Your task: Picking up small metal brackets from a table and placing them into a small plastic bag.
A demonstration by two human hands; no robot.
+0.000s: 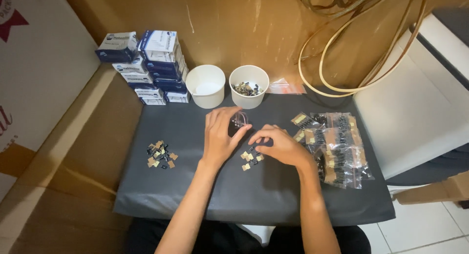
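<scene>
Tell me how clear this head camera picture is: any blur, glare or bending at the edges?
Head view: dim, warm light; the white paper cups and the white surface at right look brightest. The left hand and right hand are fairly sharp, but the small parts on the dark mat are too tiny to resolve. The clear bags show mild glare. Straight edges bow near the corners.

Two cups [205, 86] [249, 85] stand side by side at the mat's [195, 195] far edge, stacked boxes [146, 66] at its far left corner. A pile of small parts [160, 154] lies near the left edge, packets [337, 146] along the right edge, and loose pieces [250, 158] at the centre.
</scene>
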